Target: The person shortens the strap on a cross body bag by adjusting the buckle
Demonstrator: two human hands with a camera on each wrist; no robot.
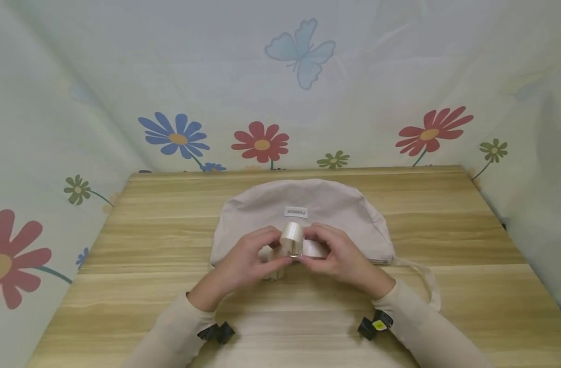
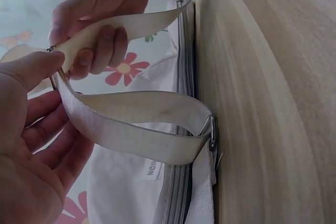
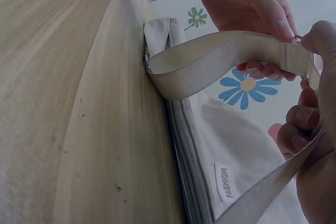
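Observation:
A pale pink fabric bag (image 1: 257,212) lies on the table with its zipper (image 2: 178,198) edge towards me. Its cream strap (image 1: 293,231) rises in a bend between my hands. The thumb and fingers of my left hand (image 1: 241,263) pinch the strap at a small metal slider buckle (image 2: 51,49). From the other side, my right hand (image 1: 345,255) grips the strap beside that buckle, thumb and fingertips close to the left ones. One strap loop (image 2: 142,142) runs down to a metal ring (image 2: 212,132) at the bag's end. Part of the buckle is hidden by the thumbs.
A white label (image 1: 296,212) is sewn on the bag. The strap's far portion (image 1: 429,278) trails over the wooden table (image 1: 450,220) at the right. Behind the table hangs a flower-printed cloth (image 1: 207,76). Dark wrist devices (image 1: 367,328) sit at both cuffs.

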